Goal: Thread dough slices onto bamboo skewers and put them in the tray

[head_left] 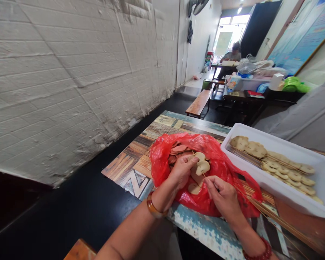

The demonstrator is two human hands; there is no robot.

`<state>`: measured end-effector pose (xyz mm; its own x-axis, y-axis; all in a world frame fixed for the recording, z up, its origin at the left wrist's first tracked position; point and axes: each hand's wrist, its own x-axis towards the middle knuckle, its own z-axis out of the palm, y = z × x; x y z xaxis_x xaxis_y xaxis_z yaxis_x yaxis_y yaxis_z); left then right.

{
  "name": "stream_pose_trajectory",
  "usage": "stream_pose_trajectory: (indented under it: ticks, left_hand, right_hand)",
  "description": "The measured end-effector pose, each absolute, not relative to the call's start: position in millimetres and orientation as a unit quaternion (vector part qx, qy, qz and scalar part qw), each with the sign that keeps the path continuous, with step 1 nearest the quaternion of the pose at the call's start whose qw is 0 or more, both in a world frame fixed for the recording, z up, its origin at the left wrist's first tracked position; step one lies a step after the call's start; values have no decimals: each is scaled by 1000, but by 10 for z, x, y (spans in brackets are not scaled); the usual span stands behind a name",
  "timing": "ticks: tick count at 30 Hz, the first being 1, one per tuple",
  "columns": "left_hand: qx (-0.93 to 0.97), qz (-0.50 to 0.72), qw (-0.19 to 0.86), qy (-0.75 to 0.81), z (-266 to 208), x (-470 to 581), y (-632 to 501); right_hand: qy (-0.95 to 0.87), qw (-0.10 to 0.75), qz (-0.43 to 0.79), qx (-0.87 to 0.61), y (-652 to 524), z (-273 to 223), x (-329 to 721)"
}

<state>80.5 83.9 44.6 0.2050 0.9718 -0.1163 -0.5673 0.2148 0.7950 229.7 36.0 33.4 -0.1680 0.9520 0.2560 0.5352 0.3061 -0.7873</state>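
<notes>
My left hand (182,169) pinches pale, round, thin slices (202,167) between thumb and fingers, above an open red plastic bag (162,150). A thin wooden skewer (204,175) runs through these slices. Its lower part is in the closed fingers of my right hand (222,196). Inside the bag lie more pale slices (194,188) and several pinkish slices (178,148), partly hidden by my left hand. What food the slices are I cannot tell for sure.
Right of the bag, a white plastic tub (273,186) holds several skewers of pale slices (256,148). Loose skewers (283,221) lie on the patterned table (141,148) near its right. A white wall (83,72) runs along the left. Behind stand a bench (199,102) and a seated person (231,56).
</notes>
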Motion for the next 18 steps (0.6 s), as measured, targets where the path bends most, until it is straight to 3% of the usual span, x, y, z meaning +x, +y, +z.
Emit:
stream_pose_trajectory:
  ticks: [7, 18]
  left_hand:
    - [295, 537, 734, 293, 481, 788, 831]
    - [257, 567, 716, 315, 449, 782, 864]
  right_hand:
    - [-634, 402, 401, -525, 379, 322, 2349]
    - [-640, 367, 434, -518, 372, 336, 2305]
